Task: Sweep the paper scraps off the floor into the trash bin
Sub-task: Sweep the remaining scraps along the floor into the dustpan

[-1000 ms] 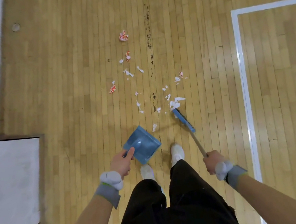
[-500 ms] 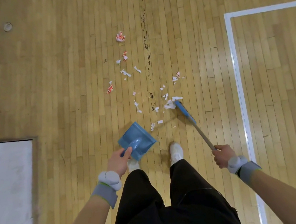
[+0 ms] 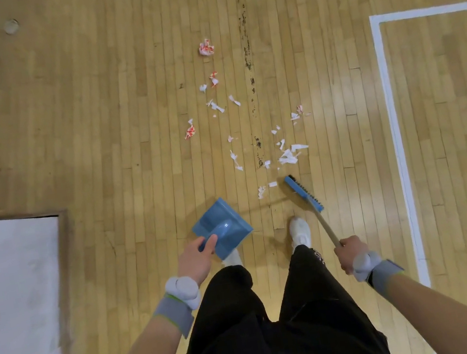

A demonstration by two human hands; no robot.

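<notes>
**Dustpan and broom held over scattered paper**

A person stands on a wooden floor point(image 3: 95, 122), looking down past black trousers point(image 3: 265, 325) and white shoes point(image 3: 299, 229). The left hand point(image 3: 196, 259) grips the handle of a blue dustpan point(image 3: 225, 227), held in front of the left foot. The right hand point(image 3: 351, 251) grips the wooden shaft of a broom point(image 3: 303, 193), whose blue head lies just beside the nearest paper scraps point(image 3: 287, 156). White and red-printed scraps are strewn ahead, with a crumpled ball point(image 3: 206, 49) farthest away. A dark scuffed seam point(image 3: 247, 52) runs along the boards. A white painted line point(image 3: 391, 121) frames the right side, and white mats point(image 3: 5, 289) border the left.
</notes>
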